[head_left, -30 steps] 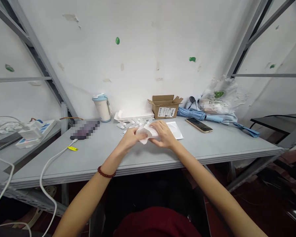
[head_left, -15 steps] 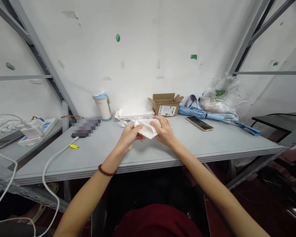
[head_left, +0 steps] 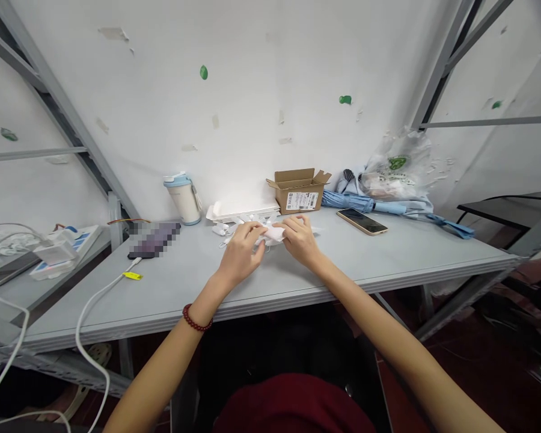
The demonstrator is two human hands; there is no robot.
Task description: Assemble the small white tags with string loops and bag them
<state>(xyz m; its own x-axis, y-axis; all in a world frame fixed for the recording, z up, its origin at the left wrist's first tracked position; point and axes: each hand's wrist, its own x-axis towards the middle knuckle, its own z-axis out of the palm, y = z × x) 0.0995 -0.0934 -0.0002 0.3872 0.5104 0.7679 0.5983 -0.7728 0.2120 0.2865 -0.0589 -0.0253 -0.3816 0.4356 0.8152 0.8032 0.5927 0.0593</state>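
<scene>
Between my hands is a small white paper-like pouch (head_left: 276,233), crumpled and partly covered by fingers. My right hand (head_left: 300,242) is closed on its right side, fingers bent over it. My left hand (head_left: 242,252) pinches at its left edge, thumb below and fingers curled above. A pile of small white plastic pieces (head_left: 220,230) lies just behind and to the left of my hands, much of it hidden by them. What the pouch contains, if anything, cannot be seen.
Behind the hands lie flat white boxes (head_left: 243,211) and an open cardboard box (head_left: 298,191). A cup (head_left: 183,199) and a charging phone (head_left: 155,240) are on the left. To the right are another phone (head_left: 362,222), a blue umbrella (head_left: 390,207) and a plastic bag (head_left: 394,174).
The pouch, held with its mouth facing me half a second ago, has turned and now shows less. My left hand has shifted its grip, fingers curling over the top.
</scene>
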